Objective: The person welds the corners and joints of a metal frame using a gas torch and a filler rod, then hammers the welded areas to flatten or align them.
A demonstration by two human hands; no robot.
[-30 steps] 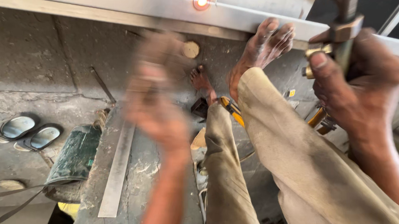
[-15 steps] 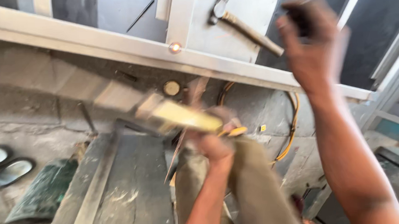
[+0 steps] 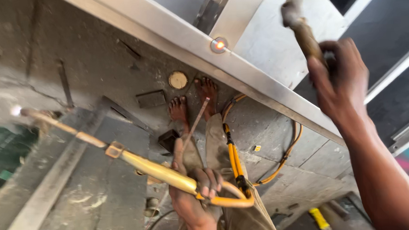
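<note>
My left hand [image 3: 193,195] grips a long brass torch [image 3: 137,164] by its rear end, together with a thin metal rod [image 3: 195,122] that points up and right. The torch reaches left to a small tip [image 3: 17,111]. Yellow hoses [image 3: 235,164] loop from the torch handle. My right hand [image 3: 340,82] is raised at the upper right, shut on the wooden handle of a hammer [image 3: 302,28] whose head is near the top edge. A glowing orange spot [image 3: 219,45] shows on the steel frame bar [image 3: 172,35] between the hands.
My bare feet [image 3: 192,101] and khaki trouser legs [image 3: 220,151] stand on a dusty concrete floor. A round disc [image 3: 178,80] and a dark block [image 3: 151,99] lie near the feet. A flat metal strip [image 3: 36,203] runs at lower left. A yellow tool [image 3: 320,218] lies lower right.
My left hand has dropped lower and swung the torch out to the left. My right hand stays raised with the hammer. The view has tilted, so the frame bar now runs diagonally.
</note>
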